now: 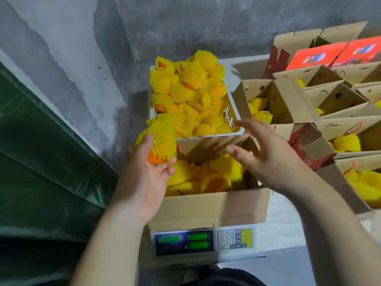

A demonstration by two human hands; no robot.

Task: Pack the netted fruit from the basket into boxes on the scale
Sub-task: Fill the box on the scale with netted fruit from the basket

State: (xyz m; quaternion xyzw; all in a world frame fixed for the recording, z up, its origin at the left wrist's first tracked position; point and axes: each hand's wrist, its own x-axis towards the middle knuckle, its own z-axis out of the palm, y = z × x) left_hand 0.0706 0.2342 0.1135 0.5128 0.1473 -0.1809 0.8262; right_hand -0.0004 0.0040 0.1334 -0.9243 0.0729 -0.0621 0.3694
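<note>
A white basket (232,115) heaped with orange fruit in yellow foam nets stands behind the scale. An open cardboard box (214,205) sits on the electronic scale (203,241), partly filled with netted fruit. My left hand (144,174) is palm up at the box's left edge and cradles one netted fruit (161,139), its orange end showing at the bottom. My right hand (266,153) hovers over the box's far right corner with fingers spread, blurred, holding nothing.
Several open cardboard boxes (288,100) holding netted fruit stand in rows at the right, with red printed boxes (317,55) behind them. A grey concrete wall rises behind, and a dark green sheet (41,162) covers the left side.
</note>
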